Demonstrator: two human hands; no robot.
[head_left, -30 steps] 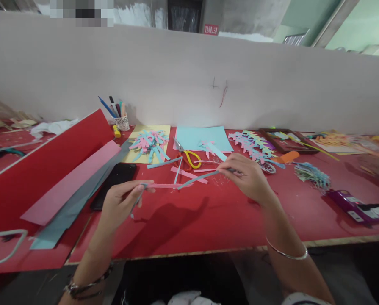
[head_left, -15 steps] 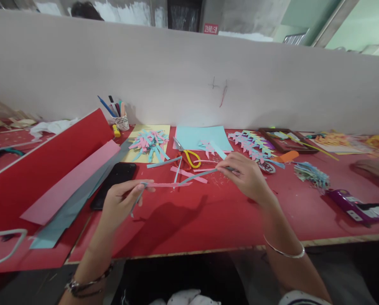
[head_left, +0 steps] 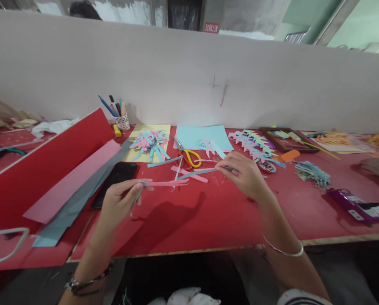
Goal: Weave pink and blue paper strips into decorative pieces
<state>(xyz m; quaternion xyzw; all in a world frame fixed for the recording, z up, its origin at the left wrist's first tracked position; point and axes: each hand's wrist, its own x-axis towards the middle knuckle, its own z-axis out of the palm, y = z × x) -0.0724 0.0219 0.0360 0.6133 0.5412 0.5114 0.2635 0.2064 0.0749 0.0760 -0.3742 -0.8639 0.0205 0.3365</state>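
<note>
My left hand (head_left: 123,198) pinches a pink paper strip (head_left: 167,183) that points to the right, with a blue-grey strip hanging below the fingertips. Over the middle of the red table, my right hand (head_left: 242,173) is closed on a blue-grey paper strip (head_left: 197,172), whose free end reaches left, close to the pink strip. I cannot tell whether the two strips touch. Behind them lie yellow-handled scissors (head_left: 189,154) and several loose pink and blue strips. A pile of folded pink and blue strips (head_left: 149,142) rests on yellow paper.
A black phone (head_left: 114,184) and long pink paper (head_left: 75,182) lie left, beside a tilted red board (head_left: 49,169). A pen cup (head_left: 122,123) stands by the white partition (head_left: 176,76). Right are a folded paper chain (head_left: 253,144), a brown tray (head_left: 287,148) and a purple device (head_left: 354,205).
The blue-grey strip's free end has shifted slightly left from the pink strip. The pink strip's tips now look a little split apart. Both hands are almost in the same places.
</note>
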